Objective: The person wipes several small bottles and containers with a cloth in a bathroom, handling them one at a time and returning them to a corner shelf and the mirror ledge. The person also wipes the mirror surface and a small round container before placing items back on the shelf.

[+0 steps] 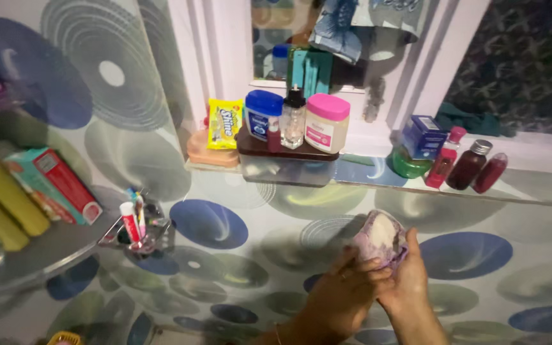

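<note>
- A crumpled purple-and-white cloth [381,239] sits bunched between both hands, pressed against the circle-patterned wall covering [225,268].
- The right hand [410,278] cups the cloth from below and behind, fingers curled closed around its lower edge.
- The left hand [346,287] touches the cloth's near side, fingers bent and closed over the bundle; a thin bangle [278,332] shows on that wrist.
- Above the hands, well apart, runs a ledge [531,191] under a window frame.
- Up and to the left of the hands on that ledge stands a clear box [287,169] bearing a blue-lidded jar [262,115], a clear pump bottle [293,118] and a pink-lidded jar [326,122]; a yellow sachet [224,123] leans just beside them over a peach soap dish [211,155].
- Up and to the right of the hands stand a blue carton [424,136] on a green dish [409,166], a red bottle with a pink cap [444,165] and two dark red bottles [469,165].
- Far left of the hands, a small wire holder [137,235] carries a toothpaste tube [129,221], and a shelf [39,255] holds yellow bottles [7,201] and a teal-and-red box [55,185].
</note>
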